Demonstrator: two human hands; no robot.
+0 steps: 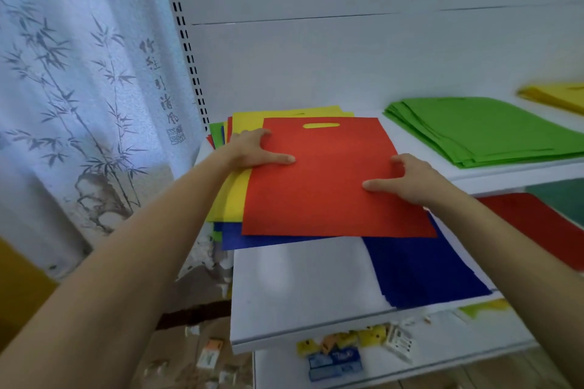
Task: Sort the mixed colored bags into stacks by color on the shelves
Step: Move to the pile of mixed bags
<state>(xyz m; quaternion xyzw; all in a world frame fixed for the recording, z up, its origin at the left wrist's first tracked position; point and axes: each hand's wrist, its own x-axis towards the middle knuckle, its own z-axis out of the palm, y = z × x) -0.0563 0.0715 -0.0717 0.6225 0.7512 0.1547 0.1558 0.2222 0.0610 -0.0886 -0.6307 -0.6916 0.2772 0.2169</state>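
- The left hand (257,151) reaches in from the lower left on an outstretched arm. It lies spread over the left edge of the red bag (325,186), thumb flat on the red and fingers splayed towards the yellow bag (235,199) beside it, pressing rather than gripping.
- The right hand (403,180) comes from the lower right and sits on the red bag's right edge. Its thumb points inward on the fabric and its fingers are bent above it. Whether it pinches the edge or only presses on it cannot be told.
- The red bag lies flat, its cut-out handle away from the person, on top of the mixed pile (232,235) of yellow, blue and green bags at the left end of the upper shelf (410,139).
- Further right on that shelf lie a green stack (483,129) and, at the frame edge, a yellow stack (556,98).
- On the shelf below sits a blue stack (420,271), partly under the right forearm, and further right a red stack (543,224).
- A bamboo-print curtain (79,104) hangs on the left.
- Small packets (341,354) lie on the lowest shelf.
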